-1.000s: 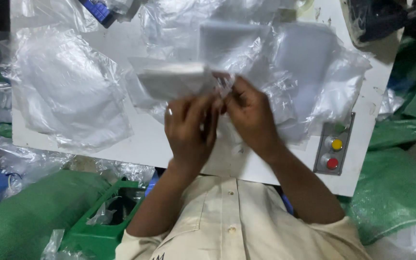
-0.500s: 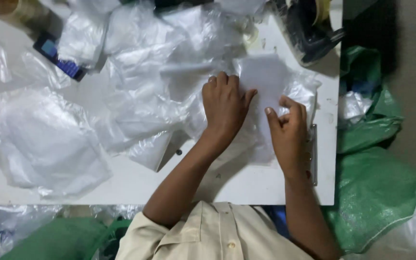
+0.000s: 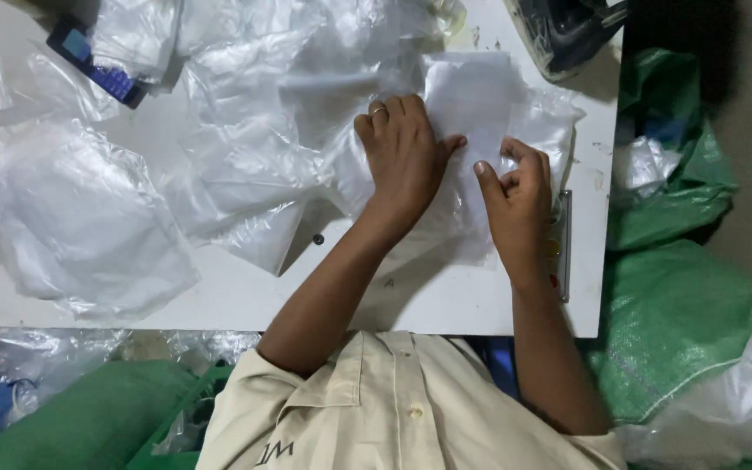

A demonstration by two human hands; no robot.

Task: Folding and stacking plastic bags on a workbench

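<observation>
The left hand [image 3: 406, 157] lies flat on the white packet [image 3: 472, 96] and the right hand [image 3: 515, 196] pinches the clear bag [image 3: 541, 130] beside that packet, so the slippery bag could slide or tear.

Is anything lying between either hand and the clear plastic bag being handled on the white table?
Nothing visible does. The left hand presses flat on the clear plastic bag, and the right hand pinches its right edge, both in direct contact.
</observation>
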